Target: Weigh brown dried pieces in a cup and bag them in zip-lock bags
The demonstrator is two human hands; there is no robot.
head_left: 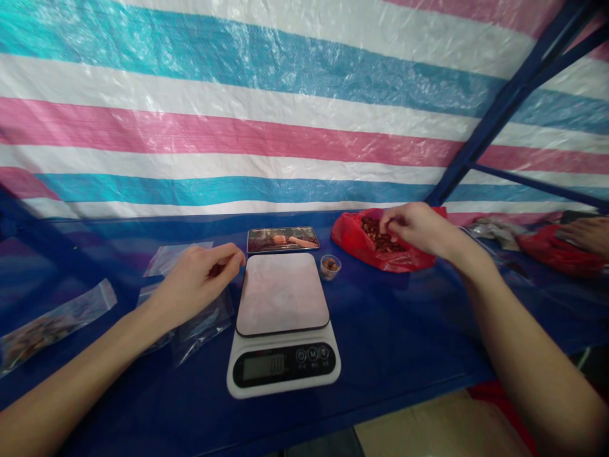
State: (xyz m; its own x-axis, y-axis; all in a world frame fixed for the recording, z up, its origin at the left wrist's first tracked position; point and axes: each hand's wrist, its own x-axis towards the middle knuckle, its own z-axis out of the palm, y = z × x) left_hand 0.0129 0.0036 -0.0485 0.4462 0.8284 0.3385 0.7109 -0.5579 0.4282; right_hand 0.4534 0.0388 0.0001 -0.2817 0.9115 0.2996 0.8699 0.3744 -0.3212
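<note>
Mostly small, light stuff — right hand (413, 230) in the red bag (361, 249), left hand (202, 276) over clear pouches (200, 327).

Right fingers are pinched together down among the dark reddish-brown pieces (380, 241) heaped in the open bag, at the far right of the blue table (404, 343); whether a piece sits between the fingertips I cannot tell. Pieces look dry, hard and light, easy to take a few at a time in a fingertip pinch, likely to roll if dropped. Bag is thin, limp plastic; best held by its rim. Left fingers are curled loosely, thumb to forefinger, with something small and dark between them, just left of the white scale (283, 324). Pouches look slick and floppy: grip at the mouth edge. A small cup (330, 266) and a phone (283, 240) sit behind the scale. Another person's hand (587, 235) rests far right.
</note>
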